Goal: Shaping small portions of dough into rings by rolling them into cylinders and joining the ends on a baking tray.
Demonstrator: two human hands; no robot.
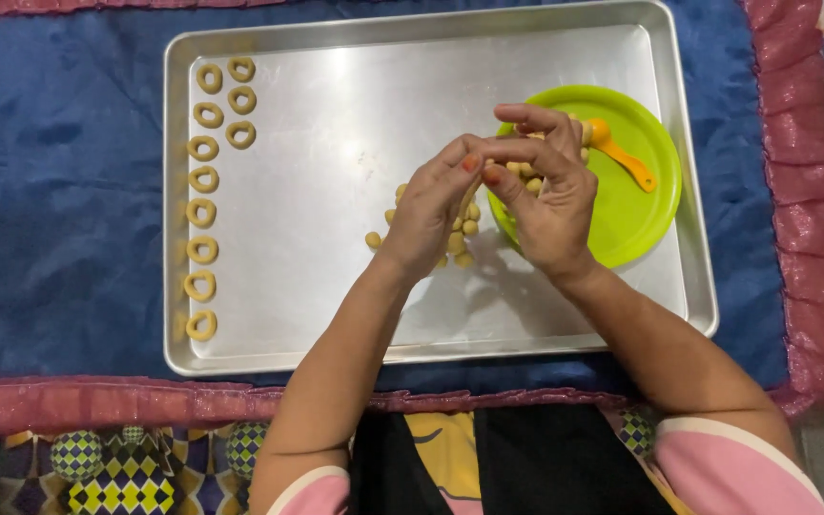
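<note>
While your two hands meet over the middle of the metal baking tray (336, 362), your left hand (431, 215) has its fingertips pinched together against those of your right hand (550, 205). Between them a small piece of dough (472, 191) seems to be gripped; it is mostly hidden by your fingers, so its shape cannot be told. Your right hand is curled, thumb and forefinger closed toward the left hand's fingertips, the other fingers bent above them.

Below your hands a cluster of small dough balls (460, 238) lies on the tray floor, one ball a little apart to the left. More dough pieces show behind your right hand on the green plate (641, 210), which sits inside the tray at its right side. An orange spoon (622, 157) rests on that plate, bowl toward your fingers, handle pointing right and down.

Along the tray's left wall, dough rings (202, 215) lie in a column, with a shorter second column beside it at the top. Under the tray lies a blue cloth (59, 191) with a pink border.
</note>
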